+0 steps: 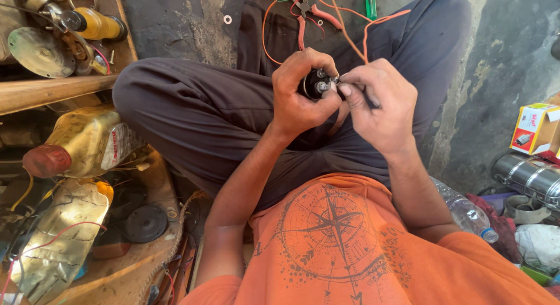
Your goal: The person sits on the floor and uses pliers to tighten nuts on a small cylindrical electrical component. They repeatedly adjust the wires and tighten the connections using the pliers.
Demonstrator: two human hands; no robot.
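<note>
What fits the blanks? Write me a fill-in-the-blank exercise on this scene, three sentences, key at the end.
1. The left hand grips a small black ____ part.
2. The right hand pinches a thin dark tool against that ____.
3. Red-handled pliers lie on the ____ beyond the knees, among orange wires.

Missing words: cylindrical; part; floor

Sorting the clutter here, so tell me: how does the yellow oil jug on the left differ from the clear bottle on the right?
The yellow oil jug is opaque, broad, with a red cap; the clear bottle is see-through, slimmer, with a blue cap. The jug lies among tools; the bottle lies by the person's right arm. Both lie on their sides.
</note>
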